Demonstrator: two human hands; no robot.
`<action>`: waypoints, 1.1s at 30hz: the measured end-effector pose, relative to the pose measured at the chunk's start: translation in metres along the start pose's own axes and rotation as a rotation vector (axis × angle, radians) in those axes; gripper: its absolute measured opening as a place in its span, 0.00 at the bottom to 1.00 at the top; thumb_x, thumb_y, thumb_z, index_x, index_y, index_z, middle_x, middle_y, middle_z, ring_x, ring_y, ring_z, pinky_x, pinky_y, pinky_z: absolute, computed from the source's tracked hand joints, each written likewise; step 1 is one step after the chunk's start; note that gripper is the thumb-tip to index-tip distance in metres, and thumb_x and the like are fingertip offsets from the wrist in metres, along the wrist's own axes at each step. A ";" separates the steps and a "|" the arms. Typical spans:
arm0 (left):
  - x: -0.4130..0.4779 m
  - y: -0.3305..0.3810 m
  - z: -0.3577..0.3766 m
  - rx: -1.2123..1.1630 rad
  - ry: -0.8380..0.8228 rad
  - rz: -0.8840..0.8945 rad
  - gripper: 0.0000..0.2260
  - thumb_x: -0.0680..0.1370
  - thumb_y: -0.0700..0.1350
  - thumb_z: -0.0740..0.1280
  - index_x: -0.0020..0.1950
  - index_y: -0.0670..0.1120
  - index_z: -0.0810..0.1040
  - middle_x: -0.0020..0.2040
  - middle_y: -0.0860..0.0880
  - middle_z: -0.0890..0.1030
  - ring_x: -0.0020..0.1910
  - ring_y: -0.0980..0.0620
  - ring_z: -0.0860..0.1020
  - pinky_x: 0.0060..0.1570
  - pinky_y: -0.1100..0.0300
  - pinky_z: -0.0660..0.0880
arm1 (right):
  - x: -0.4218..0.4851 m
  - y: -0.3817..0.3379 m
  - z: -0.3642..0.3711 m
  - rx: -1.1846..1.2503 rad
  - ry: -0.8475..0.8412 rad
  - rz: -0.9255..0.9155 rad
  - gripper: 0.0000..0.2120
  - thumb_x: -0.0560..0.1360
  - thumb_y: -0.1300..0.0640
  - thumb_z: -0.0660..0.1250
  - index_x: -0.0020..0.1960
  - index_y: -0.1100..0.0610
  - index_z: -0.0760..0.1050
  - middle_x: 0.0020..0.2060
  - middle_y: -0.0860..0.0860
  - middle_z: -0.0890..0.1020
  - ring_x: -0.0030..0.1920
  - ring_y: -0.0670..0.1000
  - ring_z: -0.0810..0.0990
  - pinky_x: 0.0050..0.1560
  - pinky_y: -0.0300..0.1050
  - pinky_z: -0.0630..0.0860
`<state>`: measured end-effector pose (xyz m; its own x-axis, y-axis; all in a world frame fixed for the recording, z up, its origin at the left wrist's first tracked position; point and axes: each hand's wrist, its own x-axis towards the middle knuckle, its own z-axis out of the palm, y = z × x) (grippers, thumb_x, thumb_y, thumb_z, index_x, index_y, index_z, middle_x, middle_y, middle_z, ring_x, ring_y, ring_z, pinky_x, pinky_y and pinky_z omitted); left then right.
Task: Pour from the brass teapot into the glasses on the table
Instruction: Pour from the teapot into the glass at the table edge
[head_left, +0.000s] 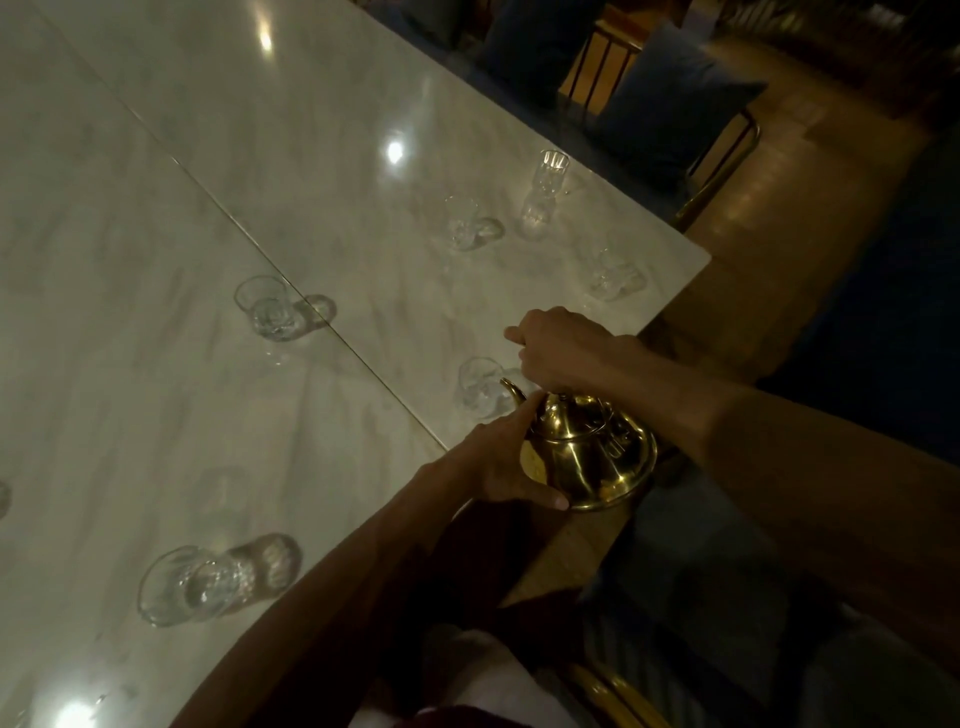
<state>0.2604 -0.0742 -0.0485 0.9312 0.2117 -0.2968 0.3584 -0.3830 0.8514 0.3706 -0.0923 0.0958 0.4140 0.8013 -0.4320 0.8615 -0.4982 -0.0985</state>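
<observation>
Six clear glasses (265, 309) show plainly across the white marble desk (311, 156), all well apart from one another; the dim light makes any liquid in them impossible to judge. A tall ribbed glass (545, 192) stands farthest off, near the desk's far right edge. A large tumbler (208, 582) sits at the lower left, close to the person's left forearm.

The brass teapot (587, 452) is held over the desk's near right edge, tilted forward, with no part of its base resting on the marble. Its curved spout (511, 389) points at the nearest glass (478, 387), with the tip just over that glass's rim. Whether anything flows from it cannot be told.

The right hand (561, 348) comes down from above, curled into a tight fist over the lid, gripping the pot's handle, which is hidden inside the fist. The left hand (498, 462) braces the pot's side: its fingers lie straight and together along the pot's shoulder towards the spout, and the thumb is spread apart, pressing low against the rounded body.

Beyond the desk stand blue-cushioned chairs (670, 98) on brass-coloured frames, on a wooden floor (779, 182).
</observation>
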 end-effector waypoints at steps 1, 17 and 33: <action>0.000 0.000 -0.001 0.000 -0.001 0.001 0.60 0.59 0.65 0.80 0.81 0.61 0.47 0.78 0.53 0.67 0.77 0.46 0.66 0.74 0.42 0.66 | 0.001 0.000 0.000 -0.002 -0.003 0.000 0.20 0.77 0.61 0.62 0.69 0.59 0.71 0.65 0.55 0.77 0.59 0.57 0.79 0.58 0.52 0.77; -0.005 -0.003 -0.010 -0.011 -0.018 0.013 0.61 0.58 0.66 0.79 0.81 0.61 0.45 0.78 0.52 0.66 0.77 0.46 0.66 0.74 0.41 0.67 | 0.007 -0.010 -0.004 -0.044 -0.008 -0.004 0.21 0.77 0.59 0.63 0.70 0.59 0.70 0.65 0.56 0.76 0.59 0.57 0.78 0.57 0.49 0.77; -0.006 -0.003 -0.016 0.031 -0.014 0.032 0.58 0.61 0.62 0.81 0.81 0.59 0.48 0.78 0.52 0.67 0.77 0.46 0.65 0.75 0.42 0.65 | 0.006 -0.012 -0.005 -0.048 0.006 -0.009 0.19 0.77 0.59 0.62 0.68 0.59 0.72 0.64 0.56 0.77 0.58 0.57 0.79 0.57 0.52 0.77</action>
<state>0.2523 -0.0601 -0.0427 0.9429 0.1866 -0.2760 0.3304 -0.4169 0.8468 0.3641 -0.0793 0.0992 0.4082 0.8076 -0.4255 0.8779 -0.4751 -0.0594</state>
